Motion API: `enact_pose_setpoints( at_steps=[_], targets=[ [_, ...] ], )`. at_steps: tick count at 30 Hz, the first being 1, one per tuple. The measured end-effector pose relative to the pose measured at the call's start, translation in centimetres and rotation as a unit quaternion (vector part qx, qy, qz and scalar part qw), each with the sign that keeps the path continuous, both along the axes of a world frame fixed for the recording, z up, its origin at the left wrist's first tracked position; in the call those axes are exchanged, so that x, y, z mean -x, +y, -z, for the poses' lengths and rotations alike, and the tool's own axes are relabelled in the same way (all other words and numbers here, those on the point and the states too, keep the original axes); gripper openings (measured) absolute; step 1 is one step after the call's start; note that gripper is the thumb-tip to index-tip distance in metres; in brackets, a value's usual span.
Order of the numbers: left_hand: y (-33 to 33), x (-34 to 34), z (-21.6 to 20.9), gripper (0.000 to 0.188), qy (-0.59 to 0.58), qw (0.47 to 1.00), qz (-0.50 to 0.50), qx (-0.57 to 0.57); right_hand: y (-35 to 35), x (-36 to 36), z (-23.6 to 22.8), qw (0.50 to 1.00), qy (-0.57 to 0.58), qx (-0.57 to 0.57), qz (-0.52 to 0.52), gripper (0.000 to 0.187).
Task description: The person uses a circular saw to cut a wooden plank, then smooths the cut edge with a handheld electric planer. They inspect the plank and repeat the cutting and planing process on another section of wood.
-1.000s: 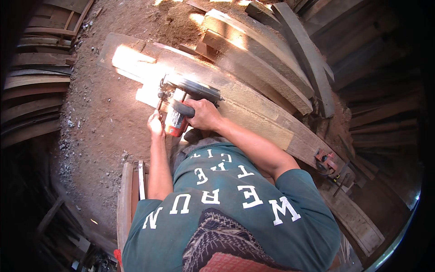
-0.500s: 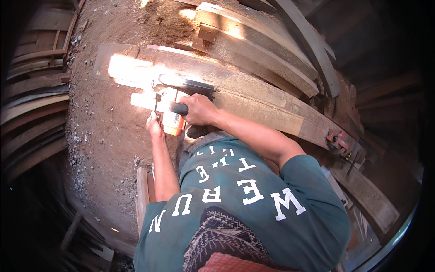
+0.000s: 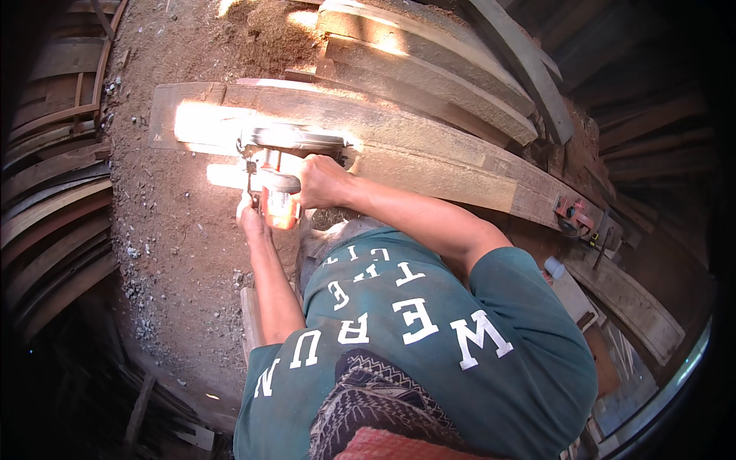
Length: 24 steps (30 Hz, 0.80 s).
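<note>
Floor: brown dirt [image 3: 184, 192], strewn with pale chips beside your left-hand timber.
Timber stack [image 3: 61, 222]: many boards, laid at your left, edges bowed by the lens.
Shirt [image 3: 399, 287], dark green, worn by you: rows of white block capitals across the chest, large and clear; the row nearest your waist is partly lost in the folds.
Long board [image 3: 437, 178]: pale, running from upper left to right in front of you; sunlight whites out its left part.
Thick beams [image 3: 429, 96]: stacked beyond the long board, dusted on top.
Scarf [image 3: 383, 399]: dark with a pale zigzag pattern, at your neck.
Circular saw [image 3: 280, 205]: in front of your waist, its dark guard over the near edge of the long board; orange-red housing with a pale label, its print too small and glaring to make out.
Right hand [image 3: 323, 182]: clenched round the saw's black handle [image 3: 280, 182].
Left hand [image 3: 251, 220]: fingertips closed on a thin dark rod at the saw's left side.
Red tool [image 3: 573, 215]: resting on the board's right end.
White cup [image 3: 554, 267]: just beside your right sleeve.
</note>
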<state>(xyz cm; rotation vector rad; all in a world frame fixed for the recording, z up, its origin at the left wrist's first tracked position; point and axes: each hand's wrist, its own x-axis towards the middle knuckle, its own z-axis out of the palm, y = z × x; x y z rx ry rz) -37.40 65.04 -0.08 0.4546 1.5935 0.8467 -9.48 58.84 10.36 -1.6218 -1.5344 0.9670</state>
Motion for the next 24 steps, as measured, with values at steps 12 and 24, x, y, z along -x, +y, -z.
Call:
enact_pose_setpoints(
  at_steps=[12,24],
  targets=[
    [3.3,0.5,-1.4,0.024,-0.074,0.997,0.000,-0.020,2.7,1.5,-0.4,0.992,0.005,-0.127,0.025,0.038],
    [10.5,6.1,-0.5,0.036,-0.088,0.995,0.018,-0.031,11.3,5.5,-2.7,0.989,0.062,0.104,-0.083,0.047]
  ],
)
